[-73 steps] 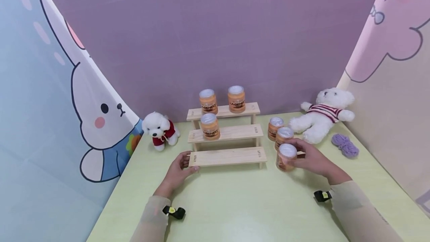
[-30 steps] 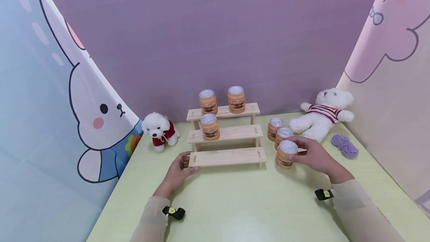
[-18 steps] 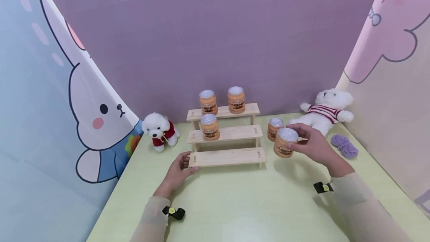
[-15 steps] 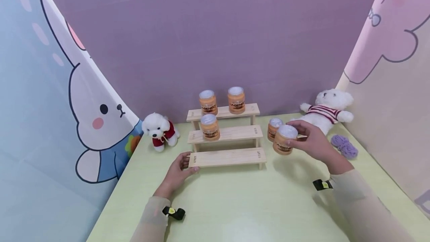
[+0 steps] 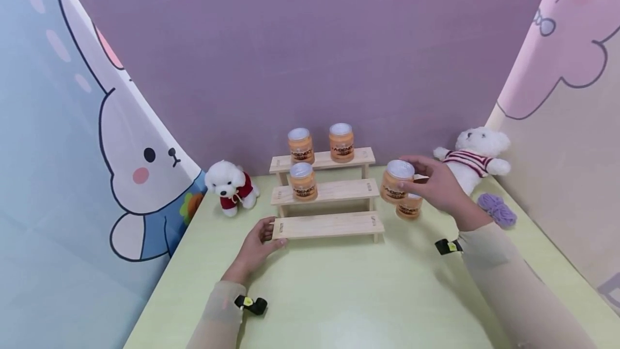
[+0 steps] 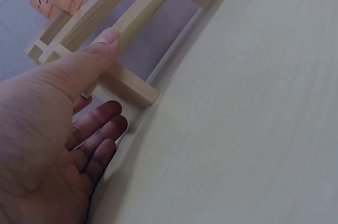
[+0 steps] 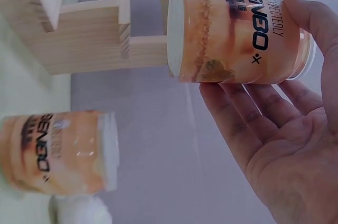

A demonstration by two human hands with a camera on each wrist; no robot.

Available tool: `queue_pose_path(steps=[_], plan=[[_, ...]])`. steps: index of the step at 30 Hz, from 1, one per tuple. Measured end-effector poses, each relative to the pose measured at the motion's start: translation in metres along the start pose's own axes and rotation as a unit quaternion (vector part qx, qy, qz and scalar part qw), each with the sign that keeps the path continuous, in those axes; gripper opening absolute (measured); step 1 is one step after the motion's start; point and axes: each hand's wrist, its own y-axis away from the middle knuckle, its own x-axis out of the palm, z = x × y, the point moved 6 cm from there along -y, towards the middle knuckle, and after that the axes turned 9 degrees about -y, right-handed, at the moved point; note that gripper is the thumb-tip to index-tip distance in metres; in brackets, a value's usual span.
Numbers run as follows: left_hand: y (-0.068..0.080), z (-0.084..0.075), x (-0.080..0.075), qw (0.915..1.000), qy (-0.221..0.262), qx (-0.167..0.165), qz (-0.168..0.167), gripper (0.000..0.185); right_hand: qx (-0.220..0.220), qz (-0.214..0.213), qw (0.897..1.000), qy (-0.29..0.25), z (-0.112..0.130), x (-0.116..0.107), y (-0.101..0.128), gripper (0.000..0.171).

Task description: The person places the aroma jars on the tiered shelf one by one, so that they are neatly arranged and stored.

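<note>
Lifted off the worktop [image 5: 339,295] since 2.4 s ago, and carried up and leftward: orange jar [image 5: 396,181], now in the air beside the right end of the middle step. Unmoved over the same span: left hand.

Pale green worktop, walled by a purple backdrop [image 5: 310,58] and cartoon rabbit panels at either side. Wooden three-step rack [image 5: 329,193] standing at the middle, against the back. Two jars on the top step [image 5: 321,144], one jar on the middle step [image 5: 303,181], bottom step bare.

White teddy bear in a striped jumper [image 5: 472,160] lying at the far right. White toy dog in a red top [image 5: 227,185] sitting left of the rack. Purple yarn bundle [image 5: 498,210] near the bear, toward the right wall.

Right hand [image 5: 441,187]: grip closed around the raised orange jar, thumb and fingers wrapped about its side, silver lid upward in the head view; label lettering readable in the right wrist view [image 7: 240,34]. Another jar on the worktop [image 5: 409,208] just below and behind the held one.

Left hand [image 5: 256,246]: grip relaxed, fingers straight, thumb pressed on the left end of the bottom step [image 6: 113,42], remaining fingers lying on the worktop beneath it.
</note>
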Motion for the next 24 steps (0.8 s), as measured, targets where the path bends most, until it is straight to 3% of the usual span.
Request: queue_pose_path(steps=[9,24], plan=[[0.0,0.0,0.0,1.0,0.001,-0.001,0.001,0.074,0.033,-0.005,0.999,0.03,0.004,0.007,-0.02,0.059],[0.001,-0.002,0.0,1.0,0.0,0.004,0.001,0.075,0.032,0.004,0.999,-0.002,0.003,0.026,-0.045,0.06]])
